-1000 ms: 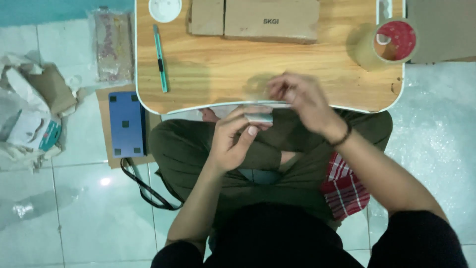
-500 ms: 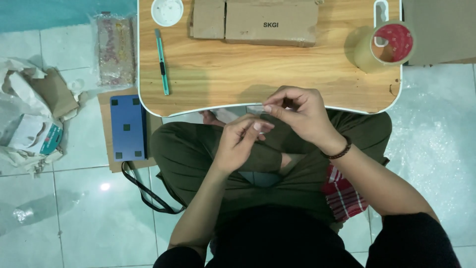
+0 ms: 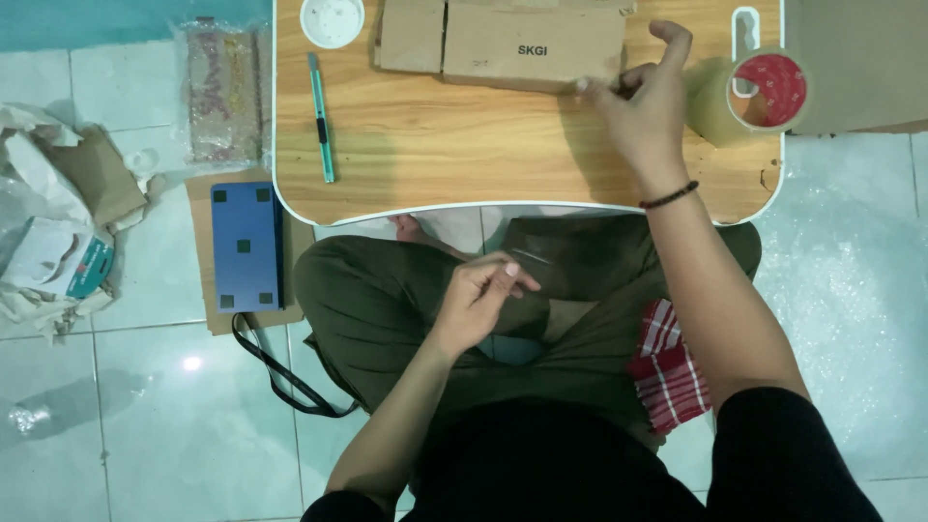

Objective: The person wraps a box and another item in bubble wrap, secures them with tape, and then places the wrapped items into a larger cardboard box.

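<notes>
My right hand (image 3: 643, 111) reaches over the wooden lap table (image 3: 464, 164). Its fingertips touch the near right edge of a flat cardboard box (image 3: 532, 43) at the table's back, and its thumb is raised apart. I see nothing in its grasp. A black band is on that wrist. My left hand (image 3: 478, 295) hovers over my lap above the green trousers, fingers curled loosely together, nothing visible in them. A roll of clear tape with a red core (image 3: 749, 97) stands just right of my right hand.
A teal pen-like cutter (image 3: 320, 116) lies on the table's left, with a white round lid (image 3: 332, 19) and a smaller cardboard piece (image 3: 409, 34) behind it. On the floor at left lie a blue flat device on cardboard (image 3: 246, 246), a bubble-wrapped packet (image 3: 220, 92), crumpled bags (image 3: 53, 232) and a black strap (image 3: 280, 377).
My right hand left the spot over my lap, where both hands met on something small, and moved up to the cardboard box. My left hand sank slightly toward my lap.
</notes>
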